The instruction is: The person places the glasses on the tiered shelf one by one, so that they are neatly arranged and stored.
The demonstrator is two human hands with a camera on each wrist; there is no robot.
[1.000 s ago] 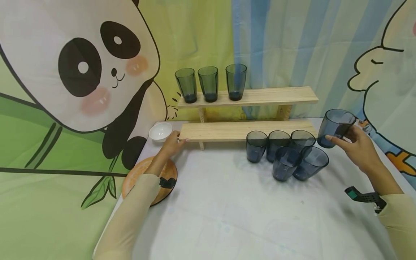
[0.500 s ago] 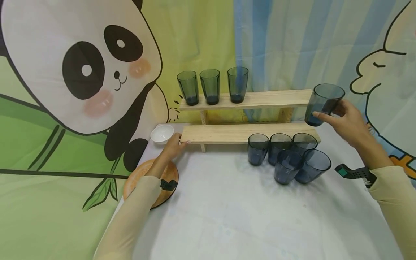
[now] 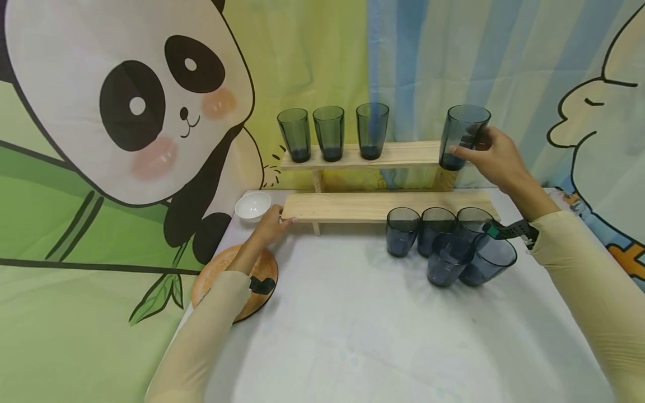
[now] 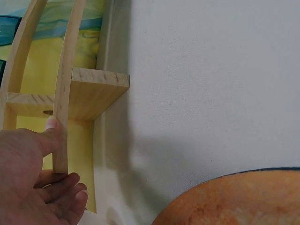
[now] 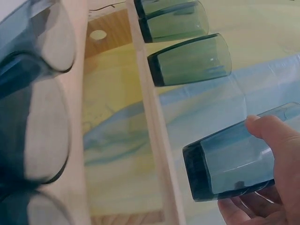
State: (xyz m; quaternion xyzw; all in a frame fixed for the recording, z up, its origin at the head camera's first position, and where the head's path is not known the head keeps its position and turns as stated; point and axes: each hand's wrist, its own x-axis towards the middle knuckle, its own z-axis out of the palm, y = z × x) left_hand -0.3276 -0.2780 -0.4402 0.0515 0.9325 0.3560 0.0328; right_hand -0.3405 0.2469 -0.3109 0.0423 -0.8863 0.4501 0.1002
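Note:
My right hand (image 3: 499,157) grips a dark blue glass tumbler (image 3: 462,126) by its side, thumb across from the fingers. The tumbler is upright at the right end of the upper board (image 3: 410,152) of a two-tier wooden shelf. In the right wrist view, a small gap shows between the tumbler's base (image 5: 197,173) and the board's edge (image 5: 157,126). My left hand (image 3: 269,228) pinches the left end of the lower board (image 3: 342,207), thumb on top and fingers beneath, as the left wrist view shows. Three tumblers (image 3: 329,131) stand on the upper board's left half.
Several more blue tumblers (image 3: 450,263) cluster before the lower board's right half; one leans. A white bowl (image 3: 253,206) sits beyond my left hand. An orange round plate (image 3: 264,266) lies partly under my left forearm. Printed cloth (image 3: 307,56) hangs behind the shelf.
My right hand has carried its tumbler up and leftward, from beside the shelf's right end to the upper board. My left hand has stayed at the lower board's end.

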